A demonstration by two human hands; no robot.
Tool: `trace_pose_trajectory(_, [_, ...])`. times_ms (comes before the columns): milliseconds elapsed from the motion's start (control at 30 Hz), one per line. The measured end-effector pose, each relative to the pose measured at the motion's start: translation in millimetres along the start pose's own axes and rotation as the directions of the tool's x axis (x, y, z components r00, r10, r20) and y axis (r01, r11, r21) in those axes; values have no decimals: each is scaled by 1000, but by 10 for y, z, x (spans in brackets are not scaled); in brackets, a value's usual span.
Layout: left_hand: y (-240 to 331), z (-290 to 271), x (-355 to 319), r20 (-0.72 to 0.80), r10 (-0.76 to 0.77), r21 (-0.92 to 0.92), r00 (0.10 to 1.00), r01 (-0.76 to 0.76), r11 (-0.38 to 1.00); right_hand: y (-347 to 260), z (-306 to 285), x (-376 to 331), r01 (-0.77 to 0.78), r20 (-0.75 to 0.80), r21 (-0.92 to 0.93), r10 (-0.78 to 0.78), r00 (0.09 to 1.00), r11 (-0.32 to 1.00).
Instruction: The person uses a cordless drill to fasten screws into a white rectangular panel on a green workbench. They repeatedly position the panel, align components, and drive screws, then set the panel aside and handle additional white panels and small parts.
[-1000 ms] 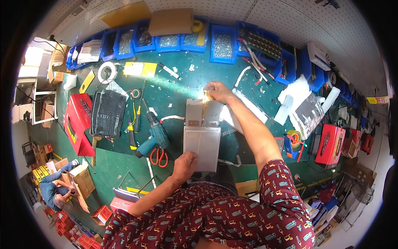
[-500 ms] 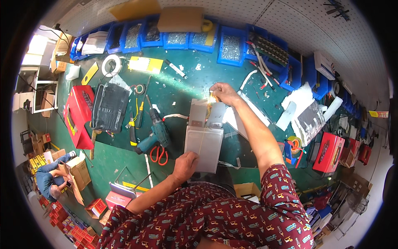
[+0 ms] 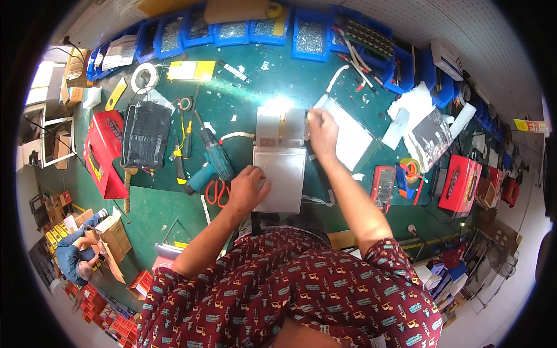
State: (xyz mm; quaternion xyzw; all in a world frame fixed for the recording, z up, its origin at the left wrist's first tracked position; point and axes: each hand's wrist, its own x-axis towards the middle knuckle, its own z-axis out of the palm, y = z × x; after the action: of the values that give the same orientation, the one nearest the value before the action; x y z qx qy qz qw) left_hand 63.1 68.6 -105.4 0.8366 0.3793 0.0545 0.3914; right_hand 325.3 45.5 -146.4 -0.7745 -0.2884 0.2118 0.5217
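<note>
**Two hands on a silver pouch pack at a green workbench**

Head view: a flat, silver-grey rectangular pouch pack lies in the middle of the green bench top, straight ahead of the person. The left hand rests on the pack's near left edge, fingers spread flat and closed round nothing; pressing there probably keeps the pack from sliding. The right hand reaches to the far right corner, beside the two shiny metal tabs at the pack's far end; its fingertips seem pinched together, but I cannot tell whether they hold anything, since glare washes out that spot.

Just left of the pack lie a teal cordless drill and orange-handled scissors, near enough to grab. Farther left are a black foil-wrapped block and a red box. To the right are a white sheet and a red-cased handheld meter. Blue parts bins line the far edge.
</note>
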Motion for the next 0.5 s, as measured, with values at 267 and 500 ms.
trace_pose_trajectory(267, [86, 203, 675, -125, 221, 183, 967, -196, 963, 137, 58, -1126, -66, 22, -95, 69, 997, 993])
trace_pose_trajectory(500, [111, 45, 779, 297, -19, 483, 955, -133, 865, 229, -15, -1181, 94, 0, -96, -94, 996, 991])
